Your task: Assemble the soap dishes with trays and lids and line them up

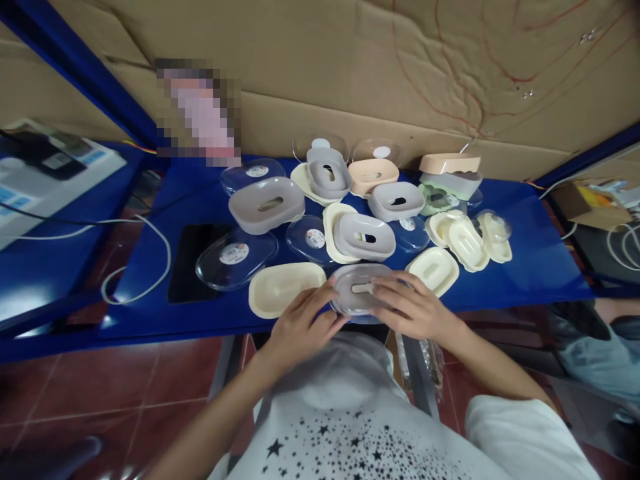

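Both my hands grip a grey oval soap dish with a clear lid (pixel 360 288) at the near edge of the blue table (pixel 540 260). My left hand (pixel 300 327) holds its left rim with curled fingers. My right hand (pixel 415 308) lies over its right side, fingers pressing on the lid. A cream oval tray (pixel 285 288) sits just left of it, and a cream insert (pixel 434 269) just right.
Several grey, cream, peach and green soap dish parts and clear lids (pixel 235 257) cover the table up to a cardboard wall. A black pad (pixel 193 260) and white cable (pixel 150 267) lie left. A scale (pixel 45 173) stands far left. Another person's sleeve (pixel 600 347) shows at right.
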A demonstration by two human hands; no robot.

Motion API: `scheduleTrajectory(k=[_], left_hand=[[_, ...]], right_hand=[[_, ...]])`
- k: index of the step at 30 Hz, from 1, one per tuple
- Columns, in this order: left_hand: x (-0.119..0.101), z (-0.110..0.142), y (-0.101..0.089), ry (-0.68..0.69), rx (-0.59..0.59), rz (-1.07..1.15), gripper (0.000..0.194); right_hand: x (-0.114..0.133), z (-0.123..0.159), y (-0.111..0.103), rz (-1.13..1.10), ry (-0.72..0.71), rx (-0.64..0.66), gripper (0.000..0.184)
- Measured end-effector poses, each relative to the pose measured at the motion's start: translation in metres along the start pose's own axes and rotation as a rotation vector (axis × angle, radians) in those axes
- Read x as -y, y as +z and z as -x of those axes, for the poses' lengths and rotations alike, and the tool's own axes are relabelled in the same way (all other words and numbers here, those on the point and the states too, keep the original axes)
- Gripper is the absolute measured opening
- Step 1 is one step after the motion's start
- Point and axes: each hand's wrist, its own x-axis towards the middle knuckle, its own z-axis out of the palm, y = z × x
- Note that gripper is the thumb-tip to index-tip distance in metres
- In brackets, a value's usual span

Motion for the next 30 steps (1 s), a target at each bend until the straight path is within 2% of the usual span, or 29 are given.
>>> scheduleTrajectory(k=[2, 4, 7, 9, 16, 21, 30], left_hand=[[0.001, -0.001, 0.000, -0.024, -0.002, -0.007, 0.013], [0.001, -0.001, 0.000, -0.028, 0.004, -0.036, 0.022], [0.002, -0.002, 0.001, -0.004, 0.014, -0.078, 0.040], [0.002, -0.003, 0.002, 0.001, 0.032, -0.103, 0.046], [0.003, -0.001, 0.005, -0.085, -0.001, -0.069, 0.043], [0.003, 0.003, 0.007, -0.122, -0.020, -0.072, 0.046], [0.000, 0.003, 0.008, -0.165, -0.057, -0.095, 0.043]], right_hand=[[0.009, 0.013, 0.009, -0.053, 0.109, 0.094, 0.019], [0.012, 0.020, 0.012, -0.106, 0.183, 0.151, 0.033], [0.010, 0.021, 0.012, -0.168, 0.263, 0.164, 0.031], [0.007, 0.020, 0.011, -0.209, 0.288, 0.171, 0.037], [0.009, 0.021, 0.020, -0.184, 0.244, 0.165, 0.043], [0.014, 0.017, 0.023, -0.165, 0.254, 0.184, 0.036], [0.008, 0.011, 0.015, -0.179, 0.210, 0.259, 0.045]])
